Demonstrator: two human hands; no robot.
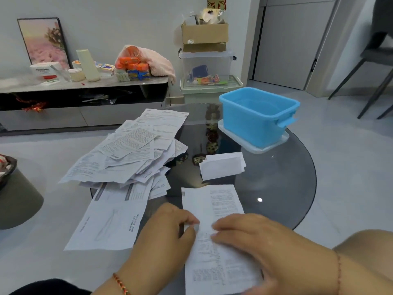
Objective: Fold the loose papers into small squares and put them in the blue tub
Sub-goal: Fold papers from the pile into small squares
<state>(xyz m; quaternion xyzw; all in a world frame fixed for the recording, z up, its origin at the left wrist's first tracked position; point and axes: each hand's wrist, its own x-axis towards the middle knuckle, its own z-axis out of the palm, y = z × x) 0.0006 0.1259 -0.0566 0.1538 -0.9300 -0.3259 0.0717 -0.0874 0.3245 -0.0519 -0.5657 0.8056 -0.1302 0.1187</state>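
You are early in the job. The blue tub point(258, 116), in the upper right of the frame on a clear lid at the far side of the dark glass table point(287, 188), shows no folded paper inside as far as its visible interior tells. One folded piece point(223, 166) lies in the middle of the frame, between the tub and your hands, folded to an oblong and not yet a small square, and not yet in the tub. The big pile of loose papers point(131, 150) sprawls across the left centre, with a large instruction sheet point(110, 222) hanging off the table edge at lower left; all of that remains to be folded.

The sheet in hand point(214, 209) is a long, narrow printed slip, lying flat and running from the centre down to the bottom edge of the frame, creased and slightly wrinkled. Your left hand point(165, 228) pinches its left edge with curled fingers, and your right hand point(251, 241) lies over its right side with fingertips curled down onto the paper, likely starting the first fold.
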